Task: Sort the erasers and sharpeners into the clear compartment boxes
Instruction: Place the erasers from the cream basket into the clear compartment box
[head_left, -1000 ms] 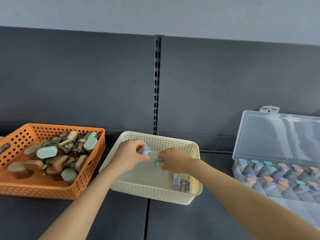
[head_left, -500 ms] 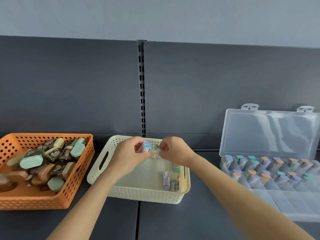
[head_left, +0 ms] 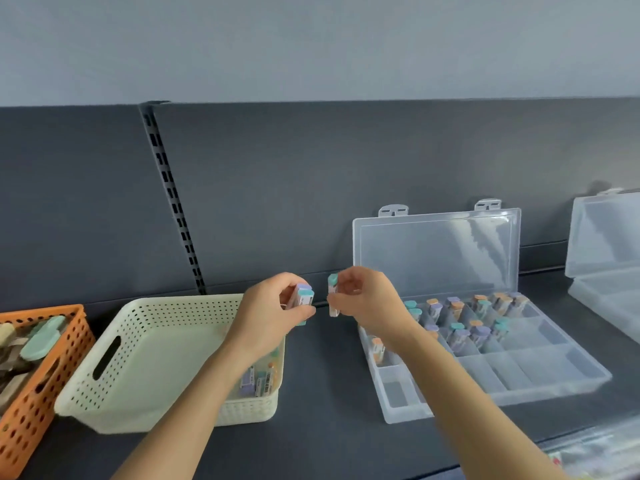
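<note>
Both hands are raised at the centre of the frame, above the gap between the cream basket [head_left: 138, 358] and the open clear compartment box [head_left: 519, 372], which stand on a dark shelf [head_left: 329, 393]. The left hand [head_left: 273, 317] grips a small bundle of capped pieces [head_left: 303, 299], its fingers curled round them, with teal and purple ends showing. The right hand [head_left: 367, 303] pinches a single teal-capped piece [head_left: 333, 294] between thumb and fingertips, roughly upright, just beside the bundle but apart from it. Whether these are erasers or sharpeners cannot be told. The step in hand appears to be moving single pieces from the bundle to the box. The sorted pieces [head_left: 460, 317] stand cap-up in the far cells, right of centre, and the near cells look vacant. The single piece is best carried to the lower right, kept upright, and lowered into the next free cell rather than dropped. The left grip should hold firm meanwhile so the bundle does not spill. A few loose pieces [head_left: 258, 381] lie in the basket's near right corner. One carries barcode-like stripes, but its print is too small to read and no brand is legible anywhere. An orange basket [head_left: 34, 393] of other stationery sits at lower left. A second clear box [head_left: 606, 265] sits at the right edge.
</note>
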Motion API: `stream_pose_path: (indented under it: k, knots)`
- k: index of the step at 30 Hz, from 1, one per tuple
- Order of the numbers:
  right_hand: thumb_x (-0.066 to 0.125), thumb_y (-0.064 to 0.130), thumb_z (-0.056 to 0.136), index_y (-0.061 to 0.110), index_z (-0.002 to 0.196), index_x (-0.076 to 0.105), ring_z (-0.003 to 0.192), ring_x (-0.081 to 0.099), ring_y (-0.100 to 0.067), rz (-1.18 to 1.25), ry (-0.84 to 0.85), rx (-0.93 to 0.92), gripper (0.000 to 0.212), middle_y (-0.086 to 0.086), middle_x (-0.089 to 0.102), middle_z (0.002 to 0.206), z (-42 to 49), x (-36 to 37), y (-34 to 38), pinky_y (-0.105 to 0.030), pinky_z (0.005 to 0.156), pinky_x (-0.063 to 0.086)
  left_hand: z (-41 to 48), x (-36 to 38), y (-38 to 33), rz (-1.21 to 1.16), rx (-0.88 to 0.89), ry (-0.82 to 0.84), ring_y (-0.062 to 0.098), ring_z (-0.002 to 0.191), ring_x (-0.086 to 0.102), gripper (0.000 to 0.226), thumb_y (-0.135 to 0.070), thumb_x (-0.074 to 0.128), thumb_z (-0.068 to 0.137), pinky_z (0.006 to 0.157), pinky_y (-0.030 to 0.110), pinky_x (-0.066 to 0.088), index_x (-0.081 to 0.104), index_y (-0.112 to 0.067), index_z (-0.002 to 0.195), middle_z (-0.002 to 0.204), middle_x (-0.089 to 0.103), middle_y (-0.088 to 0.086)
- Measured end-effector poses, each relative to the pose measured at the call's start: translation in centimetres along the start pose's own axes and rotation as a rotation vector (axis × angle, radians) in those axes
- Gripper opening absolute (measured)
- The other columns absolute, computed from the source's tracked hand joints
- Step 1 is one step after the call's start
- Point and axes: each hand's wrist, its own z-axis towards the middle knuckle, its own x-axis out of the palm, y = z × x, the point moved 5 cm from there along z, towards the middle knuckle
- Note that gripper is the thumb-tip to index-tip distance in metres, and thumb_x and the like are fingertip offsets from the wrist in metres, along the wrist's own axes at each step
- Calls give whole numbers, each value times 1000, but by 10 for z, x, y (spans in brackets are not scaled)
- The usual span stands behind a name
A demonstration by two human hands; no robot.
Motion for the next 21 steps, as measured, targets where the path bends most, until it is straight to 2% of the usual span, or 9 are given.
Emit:
stream_pose_path:
  k: [4,7,10,14,16,21]
  knots:
    - [69,21,83,22,101,57,79,62,-11,17,-135,34,22,10,61,86,-9,-47,-35,-22,68,54,7,42,-27,-2,18,40,2,77,62,22,-20,77,74,66,17,47,64,-31,90,81,67,-15]
    - [68,19,85,21,114,57,83,62,-9,-9,-206,35,31,7,63,96,-18,-89,-62,-18,71,53,12,76,-51,-11,48,86,3,80,62,22,-21,77,77,63,11,47,64,-30,93,86,67,-15]
    - [67,17,85,21,112,59,78,60,-3,-55,-287,26,28,10,62,90,-27,-130,-86,-10,64,46,16,112,-77,-61,61,136,4,82,62,22,-20,74,81,58,9,49,61,-29,97,93,66,-12]
    - [68,15,84,18,105,58,82,61,-11,-73,-381,38,24,8,62,89,-38,-180,-120,-16,66,47,21,163,-106,-53,73,162,1,82,62,22,-25,74,80,63,11,50,62,-30,98,90,67,-12]
    - [71,15,82,19,97,57,79,61,-12,-93,-413,50,21,7,62,83,-41,-203,-137,-17,62,45,23,186,-117,-44,73,164,4,82,62,21,-26,74,80,69,18,51,63,-29,97,88,68,-12]
    - [74,19,80,26,92,56,73,63,-15,-185,-357,53,23,5,65,77,-40,-250,-172,-28,63,53,26,233,-137,-51,54,163,8,78,60,20,-22,75,79,62,13,45,65,-26,95,85,67,-13]
